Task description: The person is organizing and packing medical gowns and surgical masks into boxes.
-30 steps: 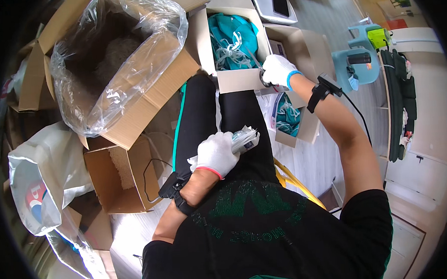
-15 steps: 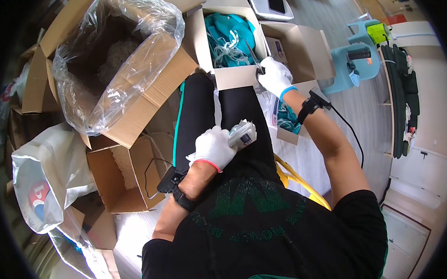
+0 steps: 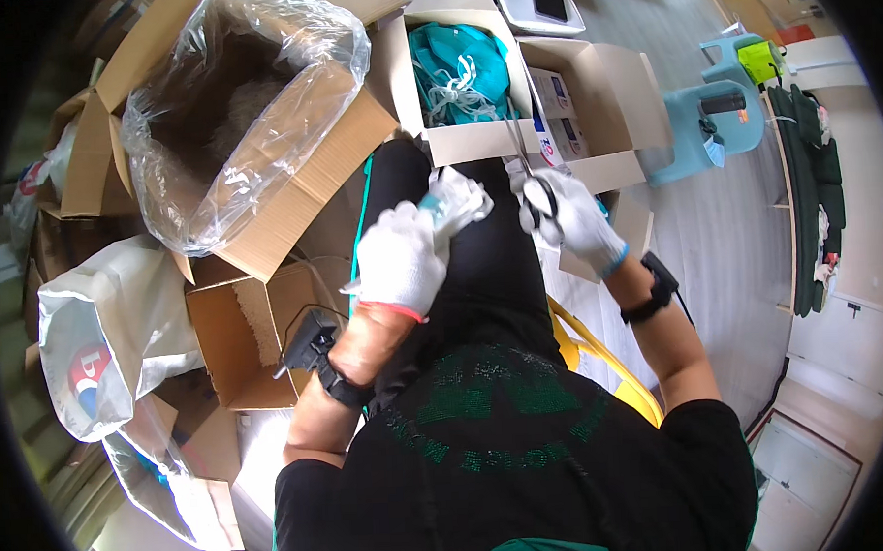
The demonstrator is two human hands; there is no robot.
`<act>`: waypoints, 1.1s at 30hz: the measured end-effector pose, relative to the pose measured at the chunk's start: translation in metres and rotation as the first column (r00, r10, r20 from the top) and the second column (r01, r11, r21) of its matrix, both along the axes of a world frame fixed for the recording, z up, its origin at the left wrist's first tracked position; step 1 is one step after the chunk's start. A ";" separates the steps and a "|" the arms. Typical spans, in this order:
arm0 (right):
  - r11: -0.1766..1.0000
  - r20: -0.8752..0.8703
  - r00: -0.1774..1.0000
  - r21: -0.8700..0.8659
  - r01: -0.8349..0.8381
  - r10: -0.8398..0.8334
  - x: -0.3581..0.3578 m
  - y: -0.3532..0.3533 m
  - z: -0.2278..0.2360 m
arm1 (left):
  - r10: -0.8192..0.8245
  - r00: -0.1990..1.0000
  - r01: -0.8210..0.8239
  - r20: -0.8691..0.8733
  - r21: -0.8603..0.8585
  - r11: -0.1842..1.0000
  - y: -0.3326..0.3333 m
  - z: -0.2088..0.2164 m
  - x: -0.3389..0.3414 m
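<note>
My left hand, in a white knit glove, is closed around a bundle of crumpled white plastic packets above my lap. A patch of teal shows among them. My right hand, gloved too, grips a pair of scissors by the dark handles, blades pointing away from me. Just beyond the scissors stands a white-sided box heaped with teal fabric-like items and white strings. The scissors and the packets are apart.
Right of that box is an open carton with small white-and-blue packs. At left stand a large plastic-lined carton, a smaller carton and a white sack. Blue stools and a yellow chair part are at right.
My right hand has drawn back toward me from the box edge, bringing the scissors along. The left hand has moved forward and slightly left, tipping the packets away from me.
</note>
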State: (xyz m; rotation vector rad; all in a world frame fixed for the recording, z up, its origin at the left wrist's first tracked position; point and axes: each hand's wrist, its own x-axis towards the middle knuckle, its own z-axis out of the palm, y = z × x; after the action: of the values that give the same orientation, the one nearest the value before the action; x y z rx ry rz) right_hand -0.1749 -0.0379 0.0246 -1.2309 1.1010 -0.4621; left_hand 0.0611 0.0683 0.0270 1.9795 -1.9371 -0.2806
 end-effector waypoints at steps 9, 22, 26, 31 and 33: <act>0.808 0.041 0.978 0.557 -0.193 0.205 0.003 0.084 0.035 | 0.045 0.940 -0.045 0.337 -0.006 0.999 -0.010 -0.086 -0.027; 0.859 -0.168 0.859 0.281 -0.429 0.484 0.017 0.051 -0.014 | -0.002 0.914 0.003 0.407 -0.002 1.000 -0.004 -0.092 -0.041; 0.774 -0.110 0.954 0.614 -0.156 0.280 0.026 0.051 0.001 | 0.006 0.908 -0.004 0.419 -0.005 1.000 -0.001 -0.092 -0.045; 0.884 -0.232 0.910 0.406 -0.231 0.344 0.027 0.058 0.008 | 0.007 0.953 -0.011 0.303 0.014 1.000 -0.004 -0.080 -0.041; 0.890 -0.210 0.934 0.419 -0.181 0.290 0.026 0.061 0.009 | 0.036 0.971 -0.039 0.235 0.010 0.999 -0.006 -0.087 -0.039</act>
State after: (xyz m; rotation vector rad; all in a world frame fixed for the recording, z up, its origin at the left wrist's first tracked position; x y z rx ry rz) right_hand -0.1487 0.0229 0.0336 -1.0659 1.1813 0.1210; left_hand 0.0218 0.0622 -0.0605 2.1397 -2.0394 -0.0518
